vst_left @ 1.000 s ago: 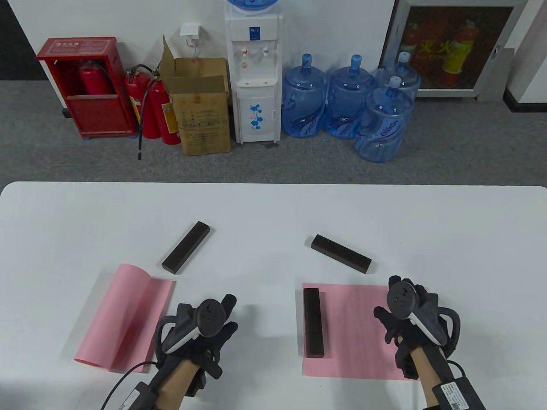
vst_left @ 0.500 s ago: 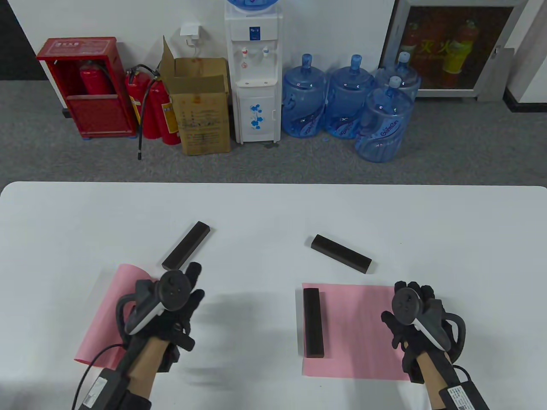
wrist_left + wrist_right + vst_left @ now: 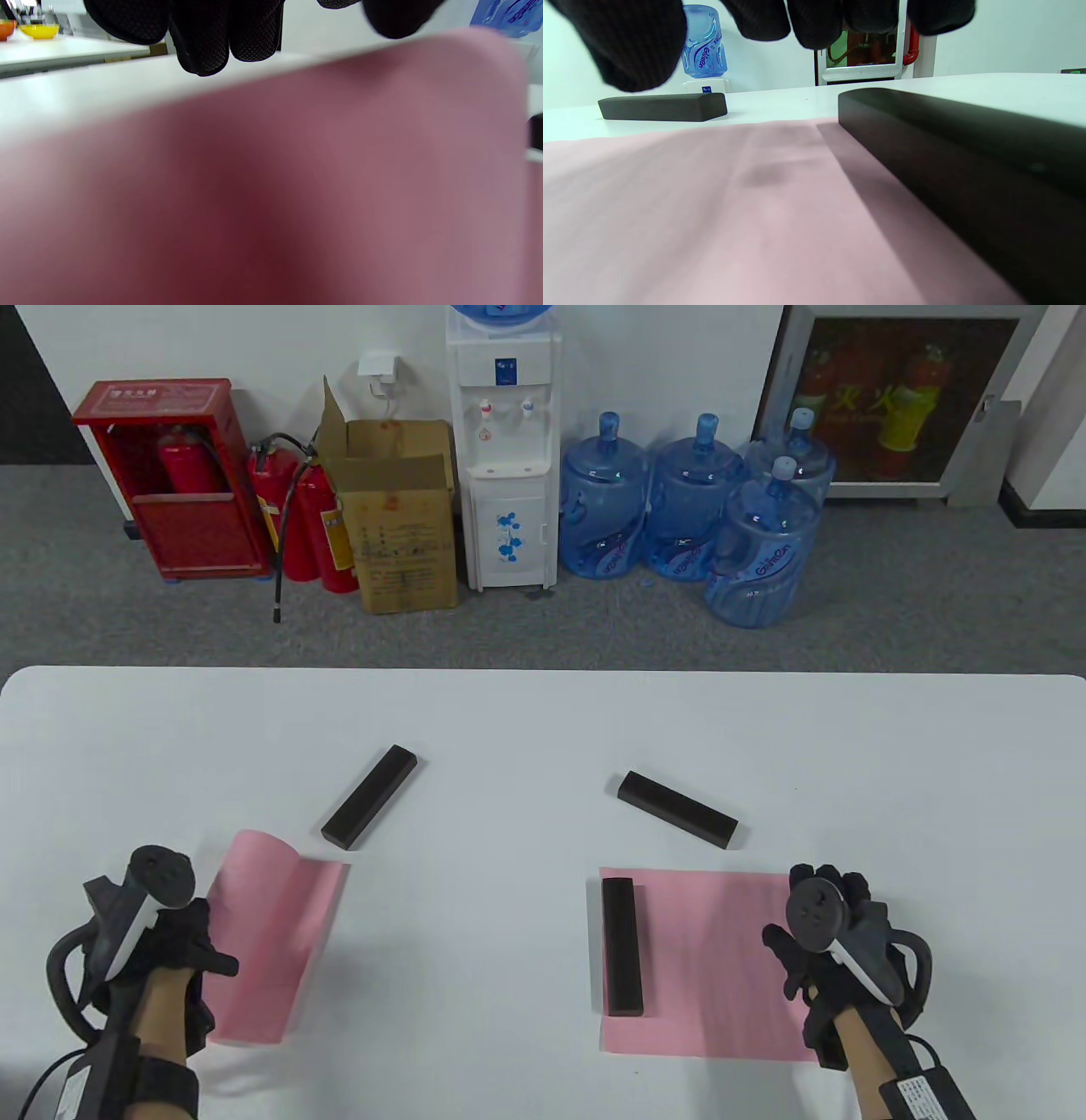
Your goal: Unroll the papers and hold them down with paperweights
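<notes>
Two pink papers lie on the white table (image 3: pixel 543 712). The left paper (image 3: pixel 276 925) is partly unrolled and curls up at its left side. My left hand (image 3: pixel 191 950) is at that left edge, thumb over the sheet. In the left wrist view the blurred paper (image 3: pixel 271 190) fills the frame under extended fingertips (image 3: pixel 203 42). The right paper (image 3: pixel 704 959) lies flat with a dark paperweight (image 3: pixel 622 946) on its left edge. My right hand (image 3: pixel 827 929) rests open on its right edge. Two loose paperweights (image 3: pixel 370 796) (image 3: pixel 677 808) lie farther back.
The right wrist view shows the pink sheet (image 3: pixel 712 203), one paperweight (image 3: pixel 967 148) close at the right and another (image 3: pixel 661 106) on bare table beyond. Behind the table stand a water dispenser (image 3: pixel 505 458), bottles and fire extinguishers.
My left hand has swept left from the table's middle, across the left paper, to its left edge. My right hand has shifted slightly right on the right paper. The paperweights have not moved.
</notes>
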`<state>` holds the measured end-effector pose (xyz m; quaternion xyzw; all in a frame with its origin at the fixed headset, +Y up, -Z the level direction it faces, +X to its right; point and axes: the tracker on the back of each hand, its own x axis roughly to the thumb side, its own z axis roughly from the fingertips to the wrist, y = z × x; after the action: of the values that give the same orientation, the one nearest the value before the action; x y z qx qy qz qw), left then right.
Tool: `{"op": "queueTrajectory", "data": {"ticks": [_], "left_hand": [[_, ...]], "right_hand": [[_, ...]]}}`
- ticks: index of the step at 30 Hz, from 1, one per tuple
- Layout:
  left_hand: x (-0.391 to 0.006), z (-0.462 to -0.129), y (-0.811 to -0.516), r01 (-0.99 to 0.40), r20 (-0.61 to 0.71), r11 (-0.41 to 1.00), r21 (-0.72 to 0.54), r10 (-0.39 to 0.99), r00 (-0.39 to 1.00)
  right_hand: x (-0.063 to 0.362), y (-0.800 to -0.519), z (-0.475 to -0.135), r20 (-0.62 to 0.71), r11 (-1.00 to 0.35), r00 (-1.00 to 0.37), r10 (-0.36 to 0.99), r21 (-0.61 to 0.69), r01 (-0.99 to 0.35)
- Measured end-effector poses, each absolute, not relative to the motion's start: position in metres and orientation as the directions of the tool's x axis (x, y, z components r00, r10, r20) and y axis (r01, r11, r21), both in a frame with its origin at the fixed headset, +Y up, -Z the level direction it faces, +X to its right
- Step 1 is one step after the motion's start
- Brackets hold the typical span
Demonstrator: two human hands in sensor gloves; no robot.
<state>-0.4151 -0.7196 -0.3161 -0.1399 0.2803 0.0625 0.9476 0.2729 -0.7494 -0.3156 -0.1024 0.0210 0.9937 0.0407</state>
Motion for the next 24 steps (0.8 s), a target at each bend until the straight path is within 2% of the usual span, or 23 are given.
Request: {"op": "queueTrajectory", "data": {"ticks": [5, 7, 12, 17, 21, 24], "left_hand": [[-0.404, -0.316, -0.740, -0.337, -0.506, 0.899, -0.279, 0.160, 0.847], [-0.395, -0.318, -0.744, -0.350, -0.476, 0.882, -0.316, 0.171, 0.863], [-0.370, -0.324, -0.750, -0.282, -0.400, 0.881, -0.379, 0.119, 0.909], [-0.348, -0.326, -0.744, -0.204, -0.342, 0.913, -0.354, 0.077, 0.936], [-0.337, -0.322, -0.736, -0.282, -0.341, 0.897, -0.341, 0.161, 0.926], [-0.324, -0.315, -0.726, -0.388, -0.334, 0.866, -0.316, 0.282, 0.900]], "right_hand": [[0.273, -0.750, -0.316, -0.200, -0.995, -0.976, 0.081, 0.036, -0.090], [0.272, -0.750, -0.315, -0.196, -0.996, -0.978, 0.075, 0.040, -0.084], [0.271, -0.751, -0.315, -0.186, -0.996, -0.980, 0.070, 0.045, -0.080], [0.272, -0.751, -0.314, -0.184, -0.996, -0.980, 0.074, 0.044, -0.083], [0.272, -0.751, -0.314, -0.183, -0.995, -0.980, 0.075, 0.048, -0.085], [0.272, -0.751, -0.314, -0.180, -0.995, -0.980, 0.079, 0.044, -0.088]]}}
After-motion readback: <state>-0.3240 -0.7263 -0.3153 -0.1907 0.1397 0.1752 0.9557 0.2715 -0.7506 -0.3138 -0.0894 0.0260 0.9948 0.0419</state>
